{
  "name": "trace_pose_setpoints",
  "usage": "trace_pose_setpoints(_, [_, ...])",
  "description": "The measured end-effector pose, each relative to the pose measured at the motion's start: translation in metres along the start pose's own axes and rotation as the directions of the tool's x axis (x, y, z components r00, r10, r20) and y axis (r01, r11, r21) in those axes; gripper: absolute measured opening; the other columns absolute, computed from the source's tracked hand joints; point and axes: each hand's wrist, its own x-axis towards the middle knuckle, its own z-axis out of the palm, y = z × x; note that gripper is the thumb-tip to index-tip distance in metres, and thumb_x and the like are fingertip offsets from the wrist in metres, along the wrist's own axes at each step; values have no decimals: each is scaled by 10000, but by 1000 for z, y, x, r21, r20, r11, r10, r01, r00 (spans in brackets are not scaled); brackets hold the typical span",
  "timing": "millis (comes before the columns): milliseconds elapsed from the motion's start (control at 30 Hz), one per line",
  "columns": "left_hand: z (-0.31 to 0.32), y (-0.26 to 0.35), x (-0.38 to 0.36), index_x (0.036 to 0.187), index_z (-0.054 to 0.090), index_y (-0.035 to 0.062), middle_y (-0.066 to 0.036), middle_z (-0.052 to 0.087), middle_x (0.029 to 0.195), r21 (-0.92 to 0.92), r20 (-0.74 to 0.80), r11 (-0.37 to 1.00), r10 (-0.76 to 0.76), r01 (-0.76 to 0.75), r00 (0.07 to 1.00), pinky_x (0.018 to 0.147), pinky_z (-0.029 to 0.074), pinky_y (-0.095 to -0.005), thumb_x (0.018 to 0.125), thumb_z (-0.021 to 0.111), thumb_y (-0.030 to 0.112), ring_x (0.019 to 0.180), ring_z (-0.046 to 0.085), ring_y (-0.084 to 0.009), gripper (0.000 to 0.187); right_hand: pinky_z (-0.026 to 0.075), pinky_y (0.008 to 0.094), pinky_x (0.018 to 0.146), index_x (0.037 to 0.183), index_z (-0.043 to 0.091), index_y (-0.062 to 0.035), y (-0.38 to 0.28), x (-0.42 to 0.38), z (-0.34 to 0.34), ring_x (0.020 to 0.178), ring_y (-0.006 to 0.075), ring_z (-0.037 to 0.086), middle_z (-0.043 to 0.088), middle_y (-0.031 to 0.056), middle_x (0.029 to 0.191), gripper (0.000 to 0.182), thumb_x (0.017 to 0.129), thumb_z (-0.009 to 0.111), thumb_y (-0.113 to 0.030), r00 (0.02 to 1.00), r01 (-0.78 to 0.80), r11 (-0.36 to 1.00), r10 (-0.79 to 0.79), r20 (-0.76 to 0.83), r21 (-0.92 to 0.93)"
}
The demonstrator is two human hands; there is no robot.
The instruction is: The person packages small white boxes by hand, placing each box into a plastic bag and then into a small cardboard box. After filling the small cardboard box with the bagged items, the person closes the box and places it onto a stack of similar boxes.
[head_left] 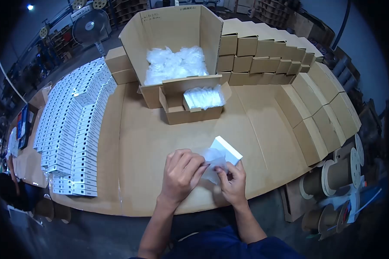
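My left hand [182, 173] is closed, its thumb and fingers pinching the edge of a clear plastic bag [212, 156]. My right hand [233, 182] grips the other side of the same bag with thumb and bent fingers. Just beyond the right fingers is a small white box [227, 149], tilted, with the bag overlapping its left part. Whether the right fingers also hold the box, I cannot tell. Farther forward, a small open carton [193, 117] holds several white boxes in plastic bags [204, 98].
Behind the small carton stands a large open carton [170, 26] with a heap of clear plastic bags [177, 62]. Stacked white boxes [75, 125] cover the table's left side. Closed brown cartons [251, 64] line the back and right [317, 108]. Cardboard [151, 142] covers the tabletop.
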Motion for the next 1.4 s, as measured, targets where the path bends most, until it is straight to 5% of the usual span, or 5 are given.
trace_pose_setpoints(267, [0,-36,-7,912,636,42,-72,691,884,-211,22,936,-285,283,958,863,482,-368,839,860,192,797,612,-213,280,488,344,664,963,741,21,6,6,-16,773,234,612,630,160,998,147,873,793,-83,971,-51,999,51,232,-7])
trace_pose_setpoints(433, [24,-31,-30,1476,271,64,-145,499,1360,-817,-62,504,-558,279,828,1066,479,-364,662,1001,243,1201,570,-222,1108,448,299,606,973,754,2,18,5,-9,742,169,581,598,107,948,110,881,778,-52,992,-65,998,62,106,19])
trace_pose_setpoints(733, [33,-26,-57,1266,582,-15,-114,705,1141,-669,252,410,-659,620,708,936,558,-330,740,929,102,1058,688,-181,640,437,376,1067,1197,694,39,22,25,-17,1212,253,581,622,133,1222,280,929,701,-41,964,-207,913,128,233,351])
trace_pose_setpoints(900, [27,-25,-55,1251,593,-26,-161,751,1082,-528,286,539,-615,657,735,914,578,-354,767,912,154,1027,732,-209,607,508,318,952,1484,381,-6,-14,76,-29,1084,163,620,630,149,1163,572,986,657,-58,998,51,864,-27,-56,501])
trace_pose_setpoints(1400, [28,-31,-60,1252,611,-31,-166,758,1088,-524,291,539,-615,660,733,903,582,-381,752,919,157,1028,735,-220,617,587,238,708,1105,462,-38,-25,106,-14,890,135,702,630,114,1097,323,931,730,8,932,10,892,-171,318,451])
